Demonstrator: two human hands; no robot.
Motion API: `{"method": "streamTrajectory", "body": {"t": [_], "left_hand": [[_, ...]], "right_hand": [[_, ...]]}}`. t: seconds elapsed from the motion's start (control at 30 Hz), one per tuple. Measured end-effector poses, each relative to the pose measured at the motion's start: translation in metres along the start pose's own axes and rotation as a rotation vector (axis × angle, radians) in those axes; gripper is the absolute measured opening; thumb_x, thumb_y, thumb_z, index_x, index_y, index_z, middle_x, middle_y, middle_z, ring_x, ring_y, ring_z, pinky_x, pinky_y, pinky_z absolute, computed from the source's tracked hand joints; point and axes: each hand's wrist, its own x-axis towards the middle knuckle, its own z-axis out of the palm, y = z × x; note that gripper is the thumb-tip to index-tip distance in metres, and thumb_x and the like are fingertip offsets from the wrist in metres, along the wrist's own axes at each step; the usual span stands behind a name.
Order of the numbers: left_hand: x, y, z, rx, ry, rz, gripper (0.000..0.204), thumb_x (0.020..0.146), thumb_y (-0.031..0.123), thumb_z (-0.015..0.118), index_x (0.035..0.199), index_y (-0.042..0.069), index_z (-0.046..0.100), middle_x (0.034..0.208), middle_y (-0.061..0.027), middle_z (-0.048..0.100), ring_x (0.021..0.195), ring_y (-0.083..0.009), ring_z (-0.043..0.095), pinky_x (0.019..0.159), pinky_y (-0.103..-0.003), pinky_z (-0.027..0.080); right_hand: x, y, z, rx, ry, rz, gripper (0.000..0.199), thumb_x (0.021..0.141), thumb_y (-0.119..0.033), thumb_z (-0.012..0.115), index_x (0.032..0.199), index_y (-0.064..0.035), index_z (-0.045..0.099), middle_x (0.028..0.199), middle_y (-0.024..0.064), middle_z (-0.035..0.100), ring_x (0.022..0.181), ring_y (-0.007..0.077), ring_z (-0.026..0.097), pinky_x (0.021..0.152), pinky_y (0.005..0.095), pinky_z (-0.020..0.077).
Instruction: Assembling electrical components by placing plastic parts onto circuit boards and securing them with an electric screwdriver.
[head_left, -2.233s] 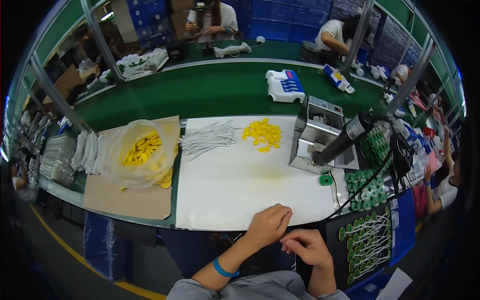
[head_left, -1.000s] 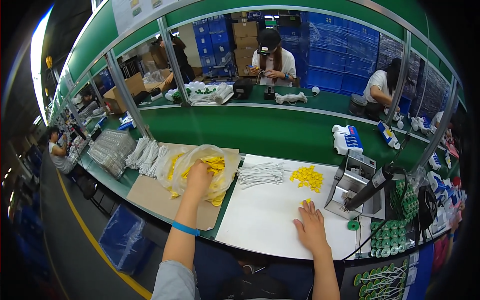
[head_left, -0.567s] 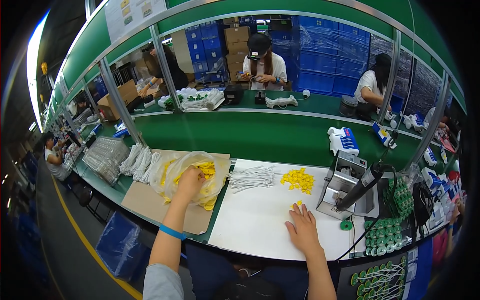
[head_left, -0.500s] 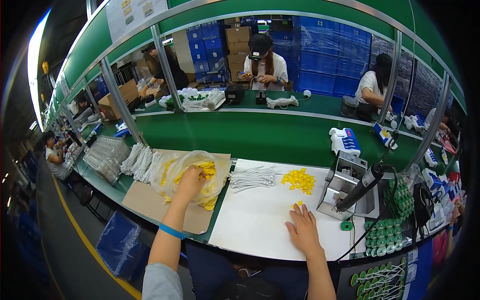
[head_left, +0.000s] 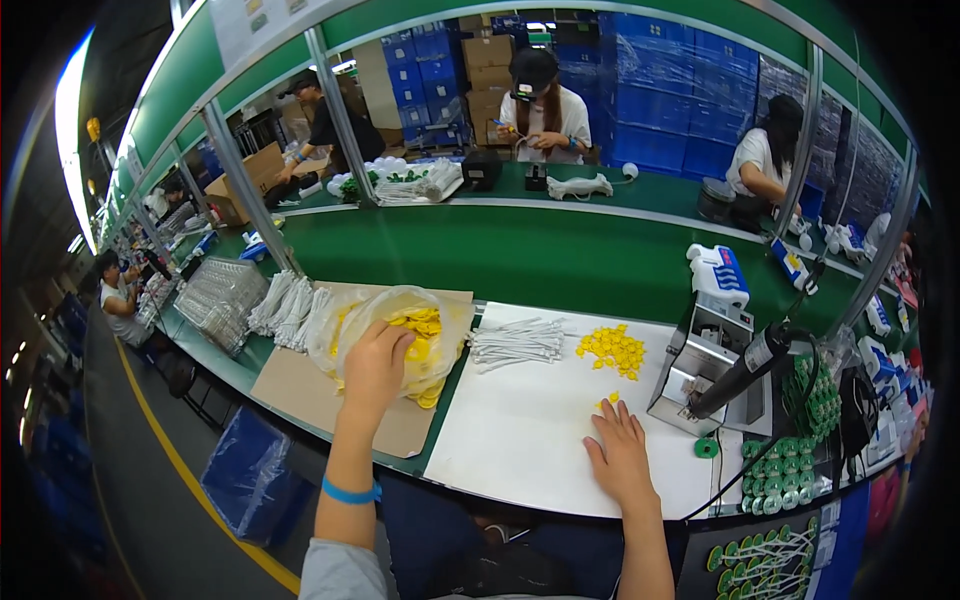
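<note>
My left hand [head_left: 374,370] is over a clear plastic bag [head_left: 458,335] of small yellow parts [head_left: 425,347]. Its fingers are curled together; whatever they may hold is hidden. My right hand [head_left: 620,455] lies flat on the white sheet [head_left: 520,430], fingers spread, with the fingertips beside a few yellow pieces [head_left: 608,399]. Farther up the sheet is a loose pile of yellow parts [head_left: 612,350]. Left of that pile lies a bundle of white cables [head_left: 517,344].
A metal fixture holding a black cylindrical tool [head_left: 738,372] stands to the right. Beyond it are green circuit boards [head_left: 778,475]. At left are more white cables [head_left: 290,312] and stacked clear trays [head_left: 220,302]. Co-workers sit across the green bench [head_left: 560,245].
My left hand has drawn back slightly from deeper in the bag toward its near side. My right hand stays flat on the sheet. The whole view has shifted a little.
</note>
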Motion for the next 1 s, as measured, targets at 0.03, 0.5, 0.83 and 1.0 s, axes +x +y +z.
{"method": "streamTrajectory", "body": {"t": [0.03, 0.5, 0.83, 1.0], "left_hand": [[-0.006, 0.011, -0.002, -0.003, -0.016, 0.001, 0.009, 0.093, 0.010, 0.072, 0.094, 0.001, 0.075, 0.094, -0.0158, 0.069, 0.084, -0.0369, 0.069, 0.073, -0.045, 0.055], [-0.123, 0.102, 0.172, -0.606, -0.458, 0.157, 0.009, 0.086, 0.004, 0.077, 0.095, 0.003, 0.074, 0.103, -0.0094, 0.066, 0.090, -0.0301, 0.067, 0.078, -0.037, 0.056], [-0.121, 0.067, 0.194, -0.641, -0.446, 0.099, 0.036, 0.081, 0.008, 0.083, 0.115, 0.005, 0.070, 0.109, -0.0127, 0.063, 0.105, -0.0329, 0.059, 0.093, -0.040, 0.050], [-0.123, 0.055, 0.199, -0.600, -0.437, 0.055, 0.063, 0.080, 0.012, 0.085, 0.138, 0.003, 0.060, 0.124, -0.0174, 0.061, 0.118, -0.0367, 0.056, 0.103, -0.042, 0.047]], "right_hand": [[0.004, 0.000, 0.003, 0.006, 0.006, -0.013, 0.040, 0.099, -0.023, 0.066, 0.133, -0.0016, 0.063, 0.155, 0.0187, 0.052, 0.150, 0.0387, 0.041, 0.124, 0.0526, 0.0277], [0.030, 0.029, 0.054, 0.224, 0.316, 0.134, 0.021, 0.097, -0.006, 0.064, 0.117, -0.0003, 0.069, 0.106, 0.0160, 0.068, 0.099, 0.0359, 0.065, 0.087, 0.0422, 0.0530], [0.051, 0.024, 0.080, 0.070, 0.150, 0.173, 0.024, 0.089, -0.018, 0.078, 0.108, -0.0055, 0.070, 0.094, 0.0095, 0.063, 0.090, 0.0283, 0.064, 0.077, 0.0398, 0.0533], [0.057, 0.022, 0.092, 0.087, 0.144, 0.191, 0.025, 0.087, -0.020, 0.081, 0.102, -0.0054, 0.068, 0.091, 0.0080, 0.062, 0.086, 0.0254, 0.063, 0.074, 0.0390, 0.0524]]}}
